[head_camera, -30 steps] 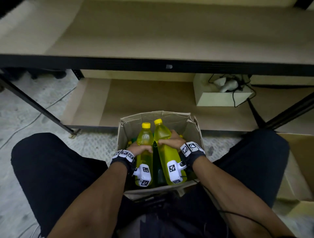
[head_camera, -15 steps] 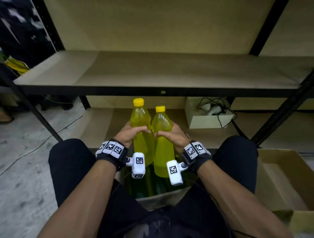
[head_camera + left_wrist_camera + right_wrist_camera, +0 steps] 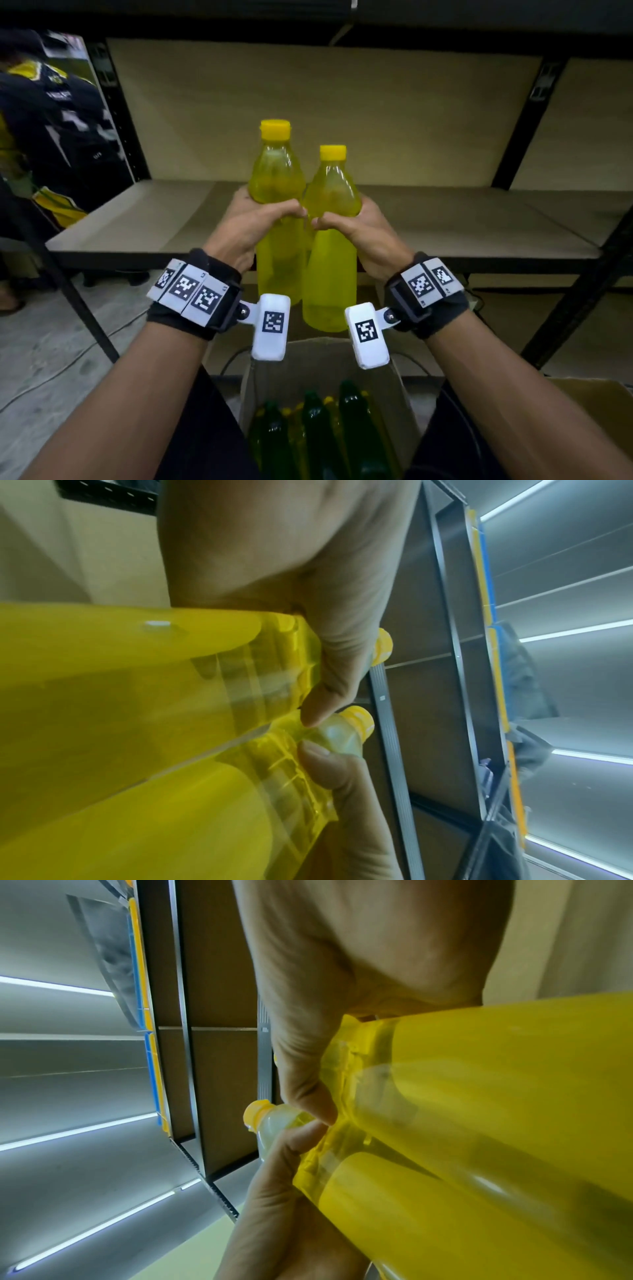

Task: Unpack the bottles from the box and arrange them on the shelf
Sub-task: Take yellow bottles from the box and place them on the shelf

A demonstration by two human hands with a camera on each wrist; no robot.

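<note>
Bottles [image 3: 277, 192] translucent yellow, yellow caps, upright, touching.

shelf [image 3: 445, 219] board bare ahead | black uprights [image 3: 524, 116] flank bay | box [image 3: 407, 404] below, bottles inside

— What do I see around me here?
— A grey concrete floor [image 3: 51, 346] with a thin cable [image 3: 68, 363] across it, and black metal uprights [image 3: 524, 123].
— And the light?
— Long white strip lights [image 3: 575, 631] on the ceiling above me, and a beige back panel [image 3: 308, 102] in front of me.
</note>
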